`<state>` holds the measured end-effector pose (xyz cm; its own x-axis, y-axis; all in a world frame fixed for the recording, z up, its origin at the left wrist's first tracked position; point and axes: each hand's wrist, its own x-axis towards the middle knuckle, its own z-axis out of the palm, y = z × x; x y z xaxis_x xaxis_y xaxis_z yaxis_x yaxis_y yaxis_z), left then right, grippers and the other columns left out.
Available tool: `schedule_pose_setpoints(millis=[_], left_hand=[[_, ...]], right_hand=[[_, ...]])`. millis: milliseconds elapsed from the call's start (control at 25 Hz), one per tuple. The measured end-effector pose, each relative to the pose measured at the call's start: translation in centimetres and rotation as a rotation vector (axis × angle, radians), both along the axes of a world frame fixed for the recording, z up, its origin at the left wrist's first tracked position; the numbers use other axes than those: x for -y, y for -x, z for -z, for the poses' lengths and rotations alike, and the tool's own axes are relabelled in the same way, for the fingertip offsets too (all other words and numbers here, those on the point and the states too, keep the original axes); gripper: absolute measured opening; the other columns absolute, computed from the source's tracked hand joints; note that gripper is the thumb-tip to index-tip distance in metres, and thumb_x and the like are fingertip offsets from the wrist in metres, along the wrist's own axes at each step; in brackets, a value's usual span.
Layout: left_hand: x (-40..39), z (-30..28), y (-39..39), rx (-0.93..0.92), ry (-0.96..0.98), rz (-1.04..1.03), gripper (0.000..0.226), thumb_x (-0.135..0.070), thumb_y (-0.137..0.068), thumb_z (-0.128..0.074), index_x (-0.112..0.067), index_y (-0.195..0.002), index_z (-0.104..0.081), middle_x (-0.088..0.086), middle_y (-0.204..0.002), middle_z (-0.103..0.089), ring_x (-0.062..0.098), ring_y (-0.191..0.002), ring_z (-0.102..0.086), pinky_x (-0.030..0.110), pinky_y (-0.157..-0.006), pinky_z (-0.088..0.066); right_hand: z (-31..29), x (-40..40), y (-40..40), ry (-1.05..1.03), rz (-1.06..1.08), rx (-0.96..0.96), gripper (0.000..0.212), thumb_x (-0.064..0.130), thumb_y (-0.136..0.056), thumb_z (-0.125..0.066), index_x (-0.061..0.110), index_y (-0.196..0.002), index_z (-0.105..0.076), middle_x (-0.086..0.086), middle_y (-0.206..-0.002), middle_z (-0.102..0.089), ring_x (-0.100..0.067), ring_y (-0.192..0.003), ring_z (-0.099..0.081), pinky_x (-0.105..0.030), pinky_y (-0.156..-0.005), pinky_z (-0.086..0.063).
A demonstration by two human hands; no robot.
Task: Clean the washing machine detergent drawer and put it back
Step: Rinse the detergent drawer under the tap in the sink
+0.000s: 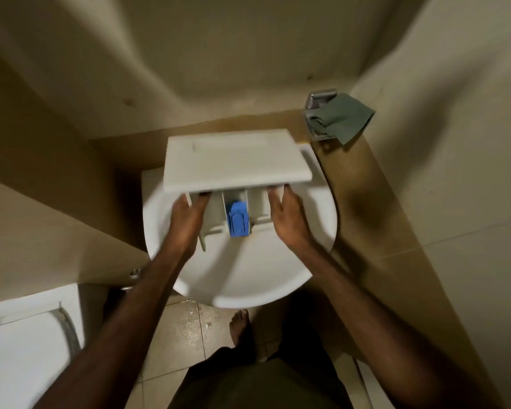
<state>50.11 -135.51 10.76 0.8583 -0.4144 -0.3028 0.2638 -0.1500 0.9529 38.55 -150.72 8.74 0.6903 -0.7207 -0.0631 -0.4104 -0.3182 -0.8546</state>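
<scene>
White drawer (236, 159), blue insert (238, 219), beige room.
The basin (248, 276) under it is plain white too. A grey-green cloth (341, 118) hangs by the beige wall (455, 172), and the floor tiles (171, 349) are tan with pale grout lines.

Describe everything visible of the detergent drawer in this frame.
The detergent drawer looks like white plastic, with a wide flat front panel facing the camera and compartments behind it, the middle one holding a blue insert. It is held over the white sink, the left hand and right hand gripping its two sides.
</scene>
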Motion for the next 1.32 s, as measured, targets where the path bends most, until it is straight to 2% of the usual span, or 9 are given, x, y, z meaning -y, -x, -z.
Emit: schedule_pose_setpoints(millis=[120, 240, 440, 640, 720, 840, 920, 1120, 1320], left_hand=[[1.1, -3.9, -2.3, 0.174, 0.152, -0.004, 0.028, -0.023, -0.095, -0.07, -0.027, -0.122, -0.066, -0.013, -0.121, -0.073, 0.004, -0.119, -0.065, 0.029, -0.105, -0.05], [1.3, -3.0, -1.5, 0.187, 0.118, -0.011, 0.028, -0.011, -0.099, -0.064, -0.029, -0.12, -0.061, -0.015, -0.117, -0.067, -0.012, -0.108, -0.063, 0.012, -0.092, -0.05], [0.7, 1.3, -0.3, -0.196, -0.045, 0.042, 0.039, -0.05, -0.094, -0.066, -0.026, -0.125, -0.066, -0.004, -0.116, -0.075, 0.019, -0.111, -0.07, 0.053, -0.105, -0.052], [3.5, -3.6, -2.7, 0.106, 0.097, 0.025, 0.023, -0.031, -0.097, -0.068, -0.03, -0.12, -0.065, -0.02, -0.112, -0.072, -0.008, -0.107, -0.065, 0.016, -0.095, -0.052], [3.3, -2.7, -2.5, 0.122, 0.096, 0.036, 0.033, -0.028, -0.096, -0.069, -0.024, -0.128, -0.064, -0.011, -0.123, -0.071, 0.004, -0.117, -0.065, 0.027, -0.104, -0.051], [1.7, 0.4, -0.8, -0.06, 0.054, 0.077, 0.052, -0.053, -0.082, -0.075, -0.03, -0.128, -0.068, -0.006, -0.123, -0.073, 0.02, -0.119, -0.067, 0.056, -0.105, -0.05], [1.2, 1.5, -0.5, -0.083, 0.099, 0.068, 0.048, -0.048, -0.081, -0.076, -0.03, -0.124, -0.069, -0.001, -0.125, -0.073, 0.027, -0.12, -0.066, 0.065, -0.102, -0.048], [1.0, 0.5, -0.6, -0.048, 0.082, 0.046, 0.037, -0.043, -0.088, -0.074, -0.028, -0.122, -0.069, -0.001, -0.122, -0.074, 0.025, -0.118, -0.067, 0.06, -0.105, -0.049], [1.2, 1.0, -0.2, 0.003, 0.069, 0.018, 0.028, -0.036, -0.093, -0.069, -0.029, -0.12, -0.069, -0.006, -0.119, -0.074, 0.019, -0.117, -0.067, 0.051, -0.107, -0.05]], right_hand=[[-3.3, 1.9, -2.2, 0.087, 0.091, 0.183, 0.026, 0.023, -0.11, -0.051, 0.002, -0.1, -0.063, 0.0, -0.074, -0.06, -0.021, -0.071, -0.059, -0.04, -0.071, -0.049], [-1.6, 1.6, -1.8, 0.149, 0.154, 0.224, 0.025, 0.013, -0.105, -0.052, -0.005, -0.111, -0.068, -0.018, -0.102, -0.074, -0.034, -0.099, -0.069, -0.04, -0.088, -0.054], [1.6, 0.4, 0.6, -0.04, -0.004, -0.083, 0.042, 0.022, -0.112, -0.046, 0.005, -0.15, -0.048, -0.018, -0.136, -0.066, -0.034, -0.128, -0.06, -0.028, -0.103, -0.042], [-2.3, 3.2, -2.1, 0.15, 0.177, 0.177, 0.021, 0.018, -0.109, -0.053, 0.005, -0.093, -0.058, 0.008, -0.07, -0.052, -0.012, -0.068, -0.044, -0.027, -0.07, -0.036], [-1.3, 3.0, -1.8, 0.122, 0.187, 0.168, 0.023, 0.016, -0.108, -0.053, 0.001, -0.093, -0.06, 0.003, -0.072, -0.055, -0.013, -0.069, -0.047, -0.03, -0.07, -0.039], [0.4, 1.8, -0.4, 0.021, 0.085, 0.011, 0.032, 0.025, -0.111, -0.048, 0.004, -0.133, -0.06, -0.013, -0.107, -0.072, -0.027, -0.095, -0.067, -0.039, -0.086, -0.052], [0.5, 1.6, 0.0, 0.074, 0.127, 0.047, 0.028, 0.021, -0.11, -0.051, 0.001, -0.124, -0.063, -0.014, -0.102, -0.072, -0.028, -0.092, -0.067, -0.04, -0.084, -0.053], [0.4, 1.6, 0.0, 0.086, 0.122, 0.057, 0.026, 0.016, -0.108, -0.053, -0.007, -0.111, -0.063, 0.012, -0.071, -0.051, -0.014, -0.068, -0.048, -0.028, -0.072, -0.038], [0.6, 0.9, 0.3, 0.179, 0.179, 0.147, 0.02, 0.008, -0.105, -0.056, -0.008, -0.106, -0.067, -0.012, -0.082, -0.07, -0.022, -0.073, -0.06, -0.028, -0.075, -0.043]])
